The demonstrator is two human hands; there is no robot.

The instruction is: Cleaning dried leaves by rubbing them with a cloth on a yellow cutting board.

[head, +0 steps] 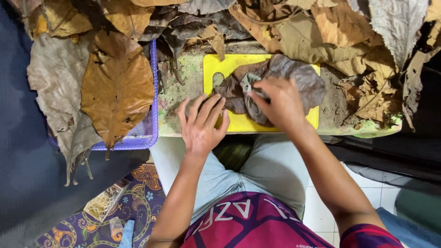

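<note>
Two hands were laid on a dry grey-brown leaf upon the yellow cutting board: left hand pressed flat and unclenched, right hand pinching a fold. Brittle and light, it was judged best gripped at its thicker midrib.

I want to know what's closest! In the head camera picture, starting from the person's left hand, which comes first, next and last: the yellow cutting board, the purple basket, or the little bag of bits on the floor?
1. Yellow cutting board: under the left hand fingertips.
2. Purple basket: just to its left.
3. Clear bag of bits: down on the patterned mat, lower left.
</note>
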